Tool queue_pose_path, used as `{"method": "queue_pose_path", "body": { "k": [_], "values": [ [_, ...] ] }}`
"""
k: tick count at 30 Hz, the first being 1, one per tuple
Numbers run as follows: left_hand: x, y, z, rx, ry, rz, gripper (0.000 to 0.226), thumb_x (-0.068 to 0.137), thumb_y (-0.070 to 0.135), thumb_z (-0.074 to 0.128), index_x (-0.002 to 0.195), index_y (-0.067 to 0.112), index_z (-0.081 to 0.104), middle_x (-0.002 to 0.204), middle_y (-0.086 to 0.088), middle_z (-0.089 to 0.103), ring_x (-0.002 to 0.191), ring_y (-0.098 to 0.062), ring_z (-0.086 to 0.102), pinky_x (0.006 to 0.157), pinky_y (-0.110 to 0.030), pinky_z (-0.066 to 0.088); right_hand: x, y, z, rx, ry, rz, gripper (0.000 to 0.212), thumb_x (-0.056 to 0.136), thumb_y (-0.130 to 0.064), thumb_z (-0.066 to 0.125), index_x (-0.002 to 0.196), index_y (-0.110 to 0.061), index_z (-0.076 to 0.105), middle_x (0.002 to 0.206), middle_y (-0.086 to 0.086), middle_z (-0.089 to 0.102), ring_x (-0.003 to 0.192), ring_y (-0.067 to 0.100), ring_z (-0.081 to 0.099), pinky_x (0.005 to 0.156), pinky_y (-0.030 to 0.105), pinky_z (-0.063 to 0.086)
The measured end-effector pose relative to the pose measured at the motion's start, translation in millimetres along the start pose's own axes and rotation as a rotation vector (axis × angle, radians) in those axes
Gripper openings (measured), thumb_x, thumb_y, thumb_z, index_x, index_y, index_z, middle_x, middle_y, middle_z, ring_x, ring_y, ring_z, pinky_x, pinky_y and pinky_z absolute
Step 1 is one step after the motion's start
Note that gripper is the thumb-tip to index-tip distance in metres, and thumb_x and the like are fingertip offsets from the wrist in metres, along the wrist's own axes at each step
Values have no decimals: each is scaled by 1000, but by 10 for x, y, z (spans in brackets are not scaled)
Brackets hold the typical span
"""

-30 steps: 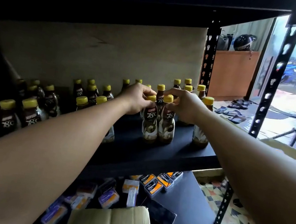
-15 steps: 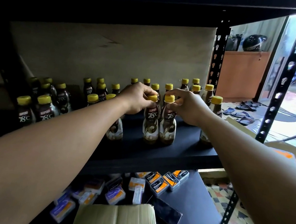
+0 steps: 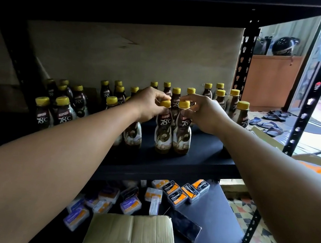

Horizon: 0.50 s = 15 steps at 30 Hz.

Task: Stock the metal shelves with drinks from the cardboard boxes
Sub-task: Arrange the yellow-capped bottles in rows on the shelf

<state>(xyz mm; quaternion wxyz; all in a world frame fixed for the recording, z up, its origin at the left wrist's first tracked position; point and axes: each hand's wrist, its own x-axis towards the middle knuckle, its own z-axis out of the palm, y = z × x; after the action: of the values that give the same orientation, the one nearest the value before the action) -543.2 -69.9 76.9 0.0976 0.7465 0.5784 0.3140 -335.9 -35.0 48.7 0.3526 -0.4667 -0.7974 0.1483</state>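
At the bottom centre of the frame is an opened box [image 3: 132,238]. Its inside is hidden, so I cannot tell how many drinks are left. Just beyond it, the lower shelf [image 3: 220,217] carries loose packets [image 3: 178,195].

Above that, in the middle of the frame, two bottles stand upright on the middle shelf [image 3: 204,151], side by side and touching, near its front edge. The left hand [image 3: 149,104] has thumb and forefinger curled round the yellow cap of the left bottle [image 3: 163,131]. The right hand [image 3: 203,114] pinches the cap and neck of the right bottle [image 3: 182,135] in the same way.

These look like small, full plastic bottles:
- **Weight and stiffness:** fairly light and stiff enough not to crush.
- **Surface:** the glossy sleeve is probably slick.
- **Stability:** being tall and narrow-waisted, they will likely tip if nudged at the top.
- **Grip:** the ridged cap and the neck under it give a sure pinch for short slides. The waist would be safer for lifting.

Farther back, left and right of centre, more bottles [image 3: 118,93] stand in loose rows, some well apart. A careless push could knock them over like skittles. Behind them is a plain backboard [image 3: 136,53].
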Motion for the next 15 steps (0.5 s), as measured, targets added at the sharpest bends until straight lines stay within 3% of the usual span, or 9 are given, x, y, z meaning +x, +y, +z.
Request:
{"method": "queue_pose_path", "body": {
  "k": [5,15],
  "values": [
    [-57,-25,-55,-12,-7,-16,49,87,19,79,134,18,64,129,1,67,116,-15,62,104,-28,47,-5,-61,24,26,-13,7,42,96,-31,71,136,-40,60,105,-2,70,90,15,68,65,19,47],
    [-118,-9,-63,6,-5,-9,49,88,23,79,134,20,64,130,3,65,115,-12,61,98,-23,44,-24,-50,12,22,-27,-9,43,95,-31,72,136,-39,60,104,1,72,92,16,70,79,30,56]
  ]
}}
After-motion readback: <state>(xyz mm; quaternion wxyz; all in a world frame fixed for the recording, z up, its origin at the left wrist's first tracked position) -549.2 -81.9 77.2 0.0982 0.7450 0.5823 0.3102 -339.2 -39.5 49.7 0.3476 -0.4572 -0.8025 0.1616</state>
